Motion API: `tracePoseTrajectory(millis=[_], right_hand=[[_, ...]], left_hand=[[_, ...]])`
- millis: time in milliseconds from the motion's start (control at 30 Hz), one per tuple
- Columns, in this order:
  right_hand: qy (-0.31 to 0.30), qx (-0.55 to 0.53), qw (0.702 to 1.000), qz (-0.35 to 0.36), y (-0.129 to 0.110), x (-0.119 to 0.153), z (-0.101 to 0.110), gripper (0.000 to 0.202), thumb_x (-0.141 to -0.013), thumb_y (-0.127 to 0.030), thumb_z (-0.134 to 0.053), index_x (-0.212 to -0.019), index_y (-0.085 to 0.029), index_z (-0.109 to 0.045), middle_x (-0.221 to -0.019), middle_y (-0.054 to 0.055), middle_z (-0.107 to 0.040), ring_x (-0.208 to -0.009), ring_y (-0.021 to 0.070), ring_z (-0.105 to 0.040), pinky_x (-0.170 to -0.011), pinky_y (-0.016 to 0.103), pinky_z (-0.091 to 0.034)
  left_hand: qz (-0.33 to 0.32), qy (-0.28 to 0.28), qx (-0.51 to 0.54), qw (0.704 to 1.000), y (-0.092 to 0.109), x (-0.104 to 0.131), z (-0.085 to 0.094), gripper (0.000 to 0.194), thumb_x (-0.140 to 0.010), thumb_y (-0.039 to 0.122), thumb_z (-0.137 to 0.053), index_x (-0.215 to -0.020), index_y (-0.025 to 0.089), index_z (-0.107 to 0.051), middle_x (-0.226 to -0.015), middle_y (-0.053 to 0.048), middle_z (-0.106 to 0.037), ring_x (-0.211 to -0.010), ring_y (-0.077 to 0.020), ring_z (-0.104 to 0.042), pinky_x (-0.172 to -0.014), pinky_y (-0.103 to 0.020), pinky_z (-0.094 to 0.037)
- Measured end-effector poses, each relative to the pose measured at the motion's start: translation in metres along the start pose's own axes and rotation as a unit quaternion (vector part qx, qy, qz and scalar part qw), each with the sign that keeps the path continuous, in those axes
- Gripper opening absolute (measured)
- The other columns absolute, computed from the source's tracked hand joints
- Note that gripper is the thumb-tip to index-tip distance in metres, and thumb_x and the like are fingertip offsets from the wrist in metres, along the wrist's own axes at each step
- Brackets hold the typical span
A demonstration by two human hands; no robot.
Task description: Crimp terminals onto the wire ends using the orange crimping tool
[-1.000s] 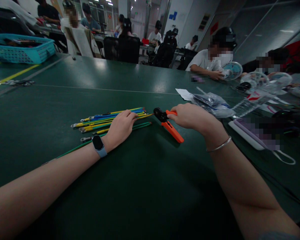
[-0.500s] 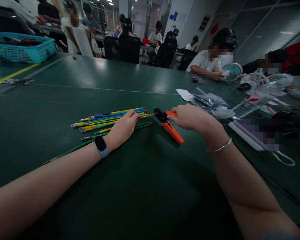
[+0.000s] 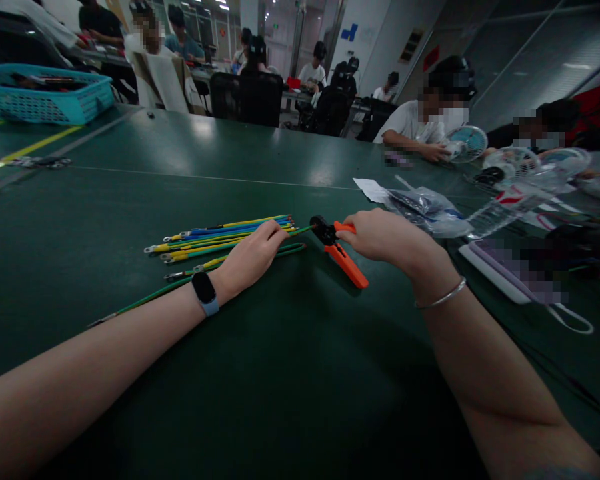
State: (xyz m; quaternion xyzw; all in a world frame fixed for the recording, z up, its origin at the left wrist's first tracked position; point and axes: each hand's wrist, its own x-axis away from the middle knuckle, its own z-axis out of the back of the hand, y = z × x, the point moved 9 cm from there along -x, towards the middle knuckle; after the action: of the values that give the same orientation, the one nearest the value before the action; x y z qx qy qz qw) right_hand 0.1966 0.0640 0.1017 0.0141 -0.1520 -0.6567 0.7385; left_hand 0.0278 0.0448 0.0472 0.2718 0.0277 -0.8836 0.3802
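Observation:
My left hand (image 3: pixel 254 255), with a smartwatch on its wrist, is closed in a pinch on a yellow-green wire (image 3: pixel 303 231). The wire's tip reaches the black head of an orange-handled crimping tool (image 3: pixel 349 265). My right hand (image 3: pixel 377 235) is closed round the tool's upper handle, while the lower handle stands spread away from it. Beneath and beside my left hand lies a bundle of blue, green and yellow wires (image 3: pixel 200 245) with metal ring lugs at their left ends. One green wire (image 3: pixel 145 298) runs under my left forearm.
Right of my right hand are a clear plastic bag (image 3: pixel 425 210), a plastic bottle (image 3: pixel 505 203) and a purple-and-white case (image 3: pixel 510 270) with a strap. A blue basket (image 3: pixel 45 100) stands far left on the green table (image 3: pixel 270 373). Other people sit beyond, one holding a fan (image 3: pixel 465 145).
The wire between my left fingers and the crimping tool showed yellow before and shows green now. Both hands stay almost in place; the whole view has shifted slightly.

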Motion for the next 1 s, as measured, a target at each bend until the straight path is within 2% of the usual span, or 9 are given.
tracePoseTrajectory(millis=[233, 467, 667, 767, 867, 1000], right_hand=[[0.0, 0.009, 1.0, 0.005, -0.001, 0.0, 0.0, 0.047, -0.098, -0.045, -0.042, -0.119, -0.013, -0.069, -0.118, 0.021, -0.072, -0.108, 0.0342, -0.069, -0.085, 0.041, -0.052], [0.006, 0.006, 1.0, 0.004, -0.003, 0.001, -0.001, 0.048, -0.098, -0.044, -0.041, -0.119, -0.012, -0.069, -0.115, 0.022, -0.073, -0.105, 0.0359, -0.07, -0.083, 0.044, -0.052], [0.01, 0.016, 1.0, 0.005, -0.004, 0.003, 0.001, 0.048, -0.099, -0.043, -0.038, -0.119, -0.012, -0.069, -0.114, 0.021, -0.073, -0.103, 0.0355, -0.07, -0.079, 0.043, -0.053], [0.035, 0.032, 0.999, -0.012, -0.009, 0.011, 0.003, 0.047, -0.099, -0.043, -0.036, -0.115, -0.013, -0.069, -0.108, 0.022, -0.074, -0.098, 0.0359, -0.072, -0.072, 0.041, -0.051], [0.083, 0.061, 0.994, -0.026, -0.018, 0.024, 0.0, 0.047, -0.102, -0.04, -0.03, -0.113, -0.013, -0.067, -0.093, 0.022, -0.074, -0.088, 0.0355, -0.073, -0.065, 0.039, -0.047], [0.141, 0.081, 0.986, -0.034, -0.027, 0.037, -0.008, 0.047, -0.104, -0.037, -0.024, -0.115, -0.013, -0.063, -0.084, 0.019, -0.074, -0.074, 0.0307, -0.073, -0.055, 0.033, -0.038]], left_hand=[[-0.008, -0.008, -0.039, 0.999, 0.003, 0.0, -0.001, 0.019, -0.099, 0.008, -0.043, -0.107, 0.013, -0.06, -0.112, -0.012, -0.059, -0.102, -0.0213, -0.062, -0.093, -0.037, -0.057], [-0.035, -0.023, -0.06, 0.997, 0.01, 0.0, -0.002, 0.022, -0.101, 0.01, -0.041, -0.109, 0.01, -0.061, -0.11, -0.014, -0.059, -0.097, -0.0216, -0.06, -0.089, -0.036, -0.057], [-0.048, -0.026, -0.052, 0.997, 0.012, 0.001, -0.002, 0.026, -0.102, 0.011, -0.037, -0.113, 0.013, -0.06, -0.112, -0.013, -0.058, -0.097, -0.0206, -0.059, -0.09, -0.035, -0.055], [-0.04, -0.031, -0.044, 0.998, 0.01, 0.001, -0.002, 0.025, -0.101, 0.01, -0.038, -0.113, 0.012, -0.06, -0.112, -0.014, -0.058, -0.096, -0.0206, -0.059, -0.089, -0.036, -0.056], [-0.039, -0.028, -0.039, 0.998, 0.009, 0.002, 0.0, 0.023, -0.101, 0.01, -0.039, -0.112, 0.011, -0.06, -0.113, -0.014, -0.058, -0.098, -0.0208, -0.059, -0.09, -0.036, -0.056], [-0.036, -0.029, -0.04, 0.998, 0.007, 0.002, 0.0, 0.022, -0.101, 0.011, -0.04, -0.111, 0.011, -0.06, -0.111, -0.013, -0.058, -0.096, -0.0207, -0.059, -0.088, -0.036, -0.056]])
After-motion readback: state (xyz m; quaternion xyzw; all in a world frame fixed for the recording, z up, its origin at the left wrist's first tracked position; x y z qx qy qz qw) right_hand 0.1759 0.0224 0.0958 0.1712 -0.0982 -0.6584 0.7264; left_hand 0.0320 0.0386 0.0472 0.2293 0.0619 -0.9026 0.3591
